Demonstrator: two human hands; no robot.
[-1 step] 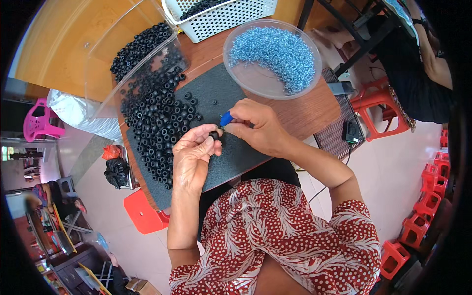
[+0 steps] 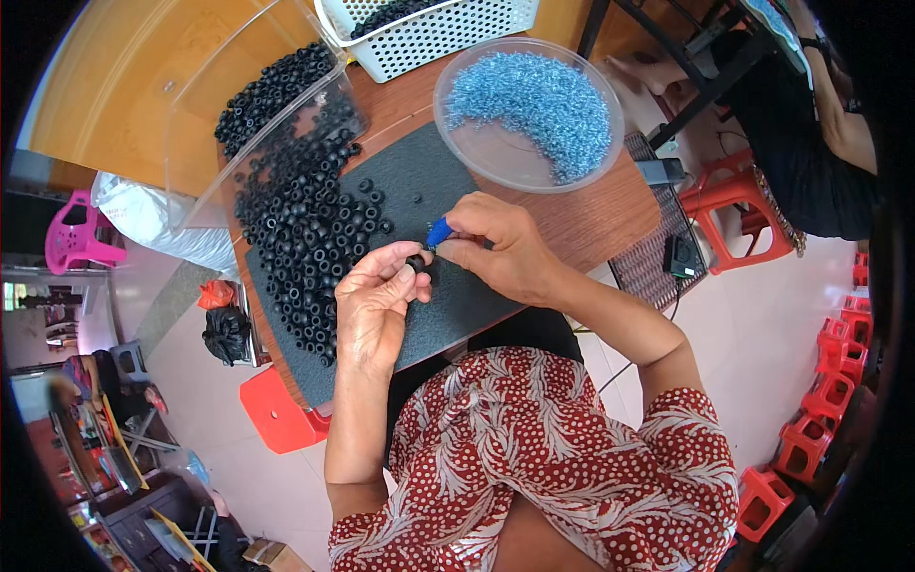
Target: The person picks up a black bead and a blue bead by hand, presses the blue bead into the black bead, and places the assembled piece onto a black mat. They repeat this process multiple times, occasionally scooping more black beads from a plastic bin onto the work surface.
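Between the thumb and fingertips of my left hand [image 2: 370,310] is a small black ring-shaped piece [image 2: 416,261]. My right hand [image 2: 512,250] pinches a small blue-handled tool [image 2: 438,232], its thin tip close to the black piece; whether they touch I cannot tell. Both hands are over a dark grey mat [image 2: 410,167] on the wooden table. Left of my left hand, many loose black rings [image 2: 305,229] lie heaped on the mat, spilling from a tipped clear plastic box [image 2: 205,191].
A round clear tray [image 2: 505,172] of shiny light-blue bits sits at the table's far right. Behind it stands a white perforated basket [image 2: 448,38] holding black pieces. Red stools [image 2: 276,410] stand left and right of the table. Another person's arm [image 2: 843,133] shows at upper right.
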